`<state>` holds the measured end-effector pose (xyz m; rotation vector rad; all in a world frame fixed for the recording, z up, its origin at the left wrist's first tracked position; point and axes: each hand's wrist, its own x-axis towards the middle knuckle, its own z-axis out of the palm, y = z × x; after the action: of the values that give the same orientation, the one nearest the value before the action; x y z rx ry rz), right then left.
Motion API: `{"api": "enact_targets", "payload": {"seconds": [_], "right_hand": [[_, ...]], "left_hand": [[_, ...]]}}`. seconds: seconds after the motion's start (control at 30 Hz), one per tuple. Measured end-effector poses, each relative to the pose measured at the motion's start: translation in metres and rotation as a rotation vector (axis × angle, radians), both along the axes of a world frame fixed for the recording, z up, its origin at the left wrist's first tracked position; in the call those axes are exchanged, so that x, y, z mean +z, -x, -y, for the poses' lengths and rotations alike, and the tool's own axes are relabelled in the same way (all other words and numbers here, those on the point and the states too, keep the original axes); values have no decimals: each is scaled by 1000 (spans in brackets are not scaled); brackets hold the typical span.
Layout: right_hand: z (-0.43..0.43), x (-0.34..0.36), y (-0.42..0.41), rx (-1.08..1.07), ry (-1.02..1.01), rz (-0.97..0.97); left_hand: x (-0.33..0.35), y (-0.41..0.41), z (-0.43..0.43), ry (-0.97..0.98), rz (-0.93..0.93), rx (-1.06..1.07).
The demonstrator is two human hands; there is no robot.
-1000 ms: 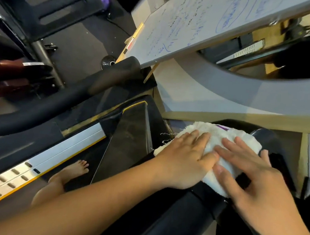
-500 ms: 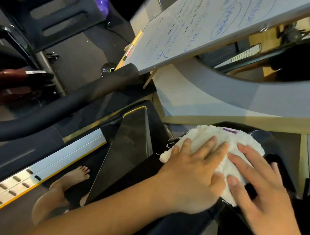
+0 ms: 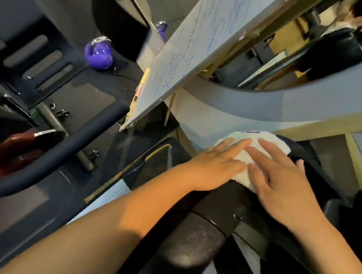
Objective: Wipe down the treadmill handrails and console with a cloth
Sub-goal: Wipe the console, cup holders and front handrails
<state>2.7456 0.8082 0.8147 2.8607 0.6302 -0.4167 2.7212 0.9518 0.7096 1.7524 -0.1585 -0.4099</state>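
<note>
Cloth: a white fluffy cloth [image 3: 257,145] lies draped over the top of the dark handrail [image 3: 220,199], directly under the fingers of both hands; a small purple tag shows at its far edge.
Left hand: the left hand [image 3: 217,163] lies flat on the near-left part of the cloth, fingers straight and close together, pointing away from the person — pressing, not gripping.
Right hand: the right hand [image 3: 282,181] lies flat on the right part of the cloth, fingers straight and slightly spread, thumb out to the right; its fingertips nearly meet those of the left hand over the middle of the cloth.
Handrail: a thick black bar running from below the wrists up under the cloth, with a rougher padded section nearer the person.
Other rail: a second dark curved bar [image 3: 62,151] runs well to the left of the left forearm.
Whiteboard: a whiteboard [image 3: 196,49] with blue handwriting slants beyond the hands, its lower corner just past the left hand's fingertips.
Kettlebell: a purple kettlebell [image 3: 98,55] sits on the dark floor far to the left — well apart from the hands.
</note>
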Motion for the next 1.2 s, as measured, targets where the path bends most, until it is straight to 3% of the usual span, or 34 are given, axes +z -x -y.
{"api": "enact_targets", "payload": {"seconds": [0.17, 0.37, 0.47, 0.6, 0.93, 1.2], "right_hand": [[-8, -4, 26, 66, -53, -44], [9, -3, 53, 93, -150, -83], [0, -2, 26, 90, -117, -59], [-12, -14, -17, 66, -113, -29], [10, -19, -69, -175, -172, 89], [37, -13, -98, -434, -127, 118]], "left_hand": [[4, 38, -11, 101, -114, 64], [15, 71, -9, -52, 32, 72], [5, 39, -11, 134, 45, 26], [-24, 3, -10, 279, -91, 27], [4, -91, 20, 425, -229, 49], [26, -152, 37, 183, -327, -119]]}}
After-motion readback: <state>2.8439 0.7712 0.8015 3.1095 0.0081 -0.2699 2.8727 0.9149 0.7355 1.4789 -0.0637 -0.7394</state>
